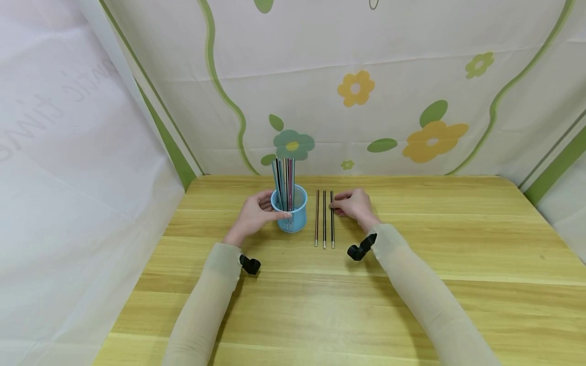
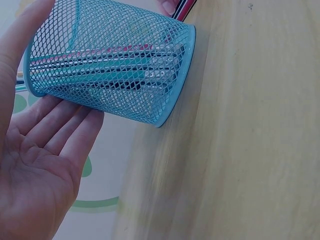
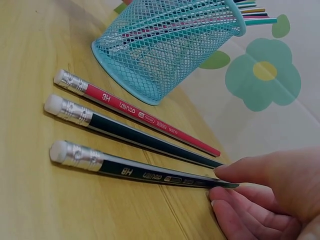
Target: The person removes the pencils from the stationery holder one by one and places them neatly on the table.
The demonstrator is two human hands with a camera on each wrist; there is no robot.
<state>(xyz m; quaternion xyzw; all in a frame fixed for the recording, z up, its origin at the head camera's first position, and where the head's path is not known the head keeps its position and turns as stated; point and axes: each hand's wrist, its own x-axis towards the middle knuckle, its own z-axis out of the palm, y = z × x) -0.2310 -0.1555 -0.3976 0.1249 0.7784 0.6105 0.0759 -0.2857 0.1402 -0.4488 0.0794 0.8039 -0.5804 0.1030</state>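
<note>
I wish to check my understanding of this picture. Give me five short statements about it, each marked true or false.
1. Three pencils lie side by side on the table. True.
2. The left hand holds the blue mesh cup. True.
3. The cup is lying on its side. False; it stands upright.
4. The right hand pinches the dark pencil farthest from the cup. True.
5. The pencil nearest the cup is yellow. False; the red pencil is nearest.
</note>
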